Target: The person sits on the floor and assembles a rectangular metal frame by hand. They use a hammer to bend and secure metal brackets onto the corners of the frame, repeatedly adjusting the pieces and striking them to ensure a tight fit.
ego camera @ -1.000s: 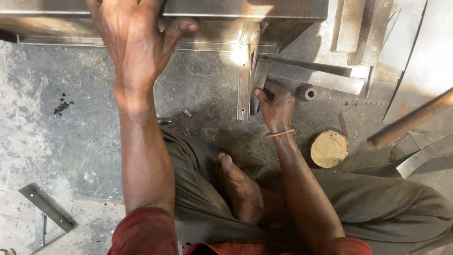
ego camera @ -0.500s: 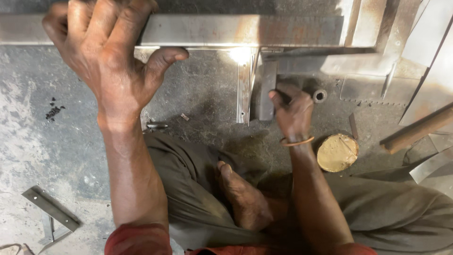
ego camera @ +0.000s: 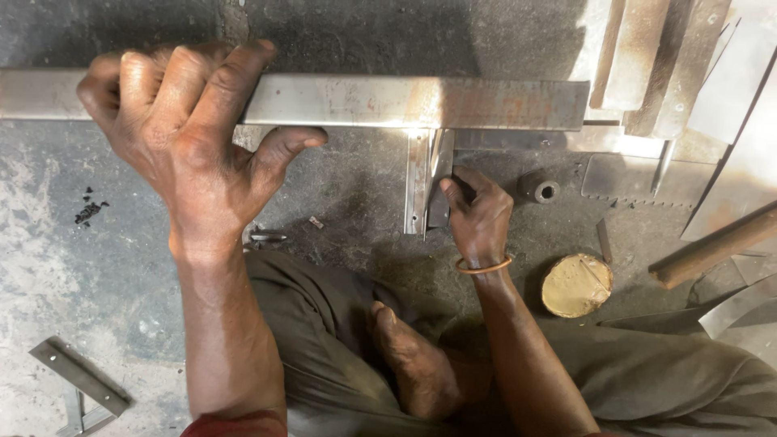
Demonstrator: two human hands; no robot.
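Note:
A long rectangular steel tube [ego camera: 421, 102] lies across the floor in front of me. My left hand [ego camera: 190, 142] grips its left part from above, fingers wrapped over the far edge and thumb under the near edge. A short angle piece [ego camera: 418, 182] stands at right angles below the tube's middle. My right hand [ego camera: 477, 217], with a thin bangle at the wrist, is closed on a dark flat metal piece [ego camera: 441, 190] pressed against that angle piece.
A small metal cylinder [ego camera: 537, 188] lies right of my right hand. A round tin of yellowish paste [ego camera: 576, 285] sits by my right forearm. Flat steel strips and plates [ego camera: 688, 73] crowd the upper right. A rusty bar [ego camera: 712, 247] lies at right; a bracket [ego camera: 81, 376] at lower left. My bare foot [ego camera: 409, 356] is tucked under me.
The view has tilted so the tube sits lower in the frame. My left hand has slid left along the tube. My right hand stays at the angle piece.

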